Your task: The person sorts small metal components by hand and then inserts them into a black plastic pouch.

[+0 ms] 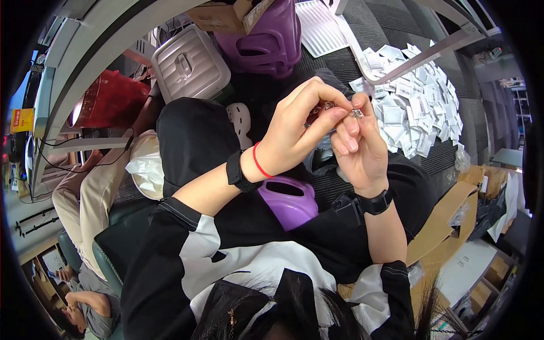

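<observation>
"Purple plastic, that tub (290, 212) between the legs (192, 136). What's in it?"

"I can't tell from here. On the left, the cream bin (145, 145) holds a crumpled white bag (148, 173); farther off, the grey box (190, 65) has its lid on."

"And the hands?"

"The left hand (300, 124) and right hand (365, 147) meet above the tub, fingertips pinching a small shiny piece (356, 113) between them. White packets (416, 107) lie heaped at far right."

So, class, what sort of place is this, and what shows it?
Possibly a workroom or packing area: a heap of small white packets lies on the dark floor, with a lidded grey storage box and brown cardboard around.
</observation>
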Tool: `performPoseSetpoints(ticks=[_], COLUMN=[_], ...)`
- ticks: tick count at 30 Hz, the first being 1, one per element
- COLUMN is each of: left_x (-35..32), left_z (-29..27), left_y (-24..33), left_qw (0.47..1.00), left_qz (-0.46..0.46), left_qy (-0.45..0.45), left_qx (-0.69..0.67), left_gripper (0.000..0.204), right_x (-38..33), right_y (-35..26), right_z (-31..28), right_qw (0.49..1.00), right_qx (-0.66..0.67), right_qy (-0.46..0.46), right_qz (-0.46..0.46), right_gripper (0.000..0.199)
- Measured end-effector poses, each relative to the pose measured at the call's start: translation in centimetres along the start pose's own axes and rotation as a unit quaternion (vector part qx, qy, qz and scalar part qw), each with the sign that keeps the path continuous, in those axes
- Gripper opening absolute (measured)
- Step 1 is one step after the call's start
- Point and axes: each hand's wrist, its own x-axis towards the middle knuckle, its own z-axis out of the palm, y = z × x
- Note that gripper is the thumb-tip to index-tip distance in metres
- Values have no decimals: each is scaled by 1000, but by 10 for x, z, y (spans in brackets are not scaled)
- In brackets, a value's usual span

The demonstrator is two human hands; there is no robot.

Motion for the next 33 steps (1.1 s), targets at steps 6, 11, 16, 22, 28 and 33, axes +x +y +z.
performPoseSetpoints(ticks=[6,11,16,22,28,33], left_x=[0,0,1,1,1,1], left_z=[2,3,9,14,19,19], left_y=[-4,0,-2,1,0,-1], left_qw=[1000,1000,1000,1000,999,999], left_qz=[4,-14,-19,-22,-34,-38], left_qy=[2,-3,-13,-10,-15,-9], left_qx=[4,-3,-6,-3,-22,-14], left_gripper=[9,9,10,11,10,9], right_x=[-3,-3,-7,-13,-15,-14], right_y=[-2,-3,-6,-9,-13,-13], right_z=[-2,-6,-6,-5,-7,-5], right_qw=[1000,1000,1000,1000,1000,1000], right_qx=[-15,-18,0,4,-3,-7], right_qy=[5,0,1,16,22,15], right_qz=[5,6,5,-8,-17,-7], right_gripper=[18,18,17,17,17,17])
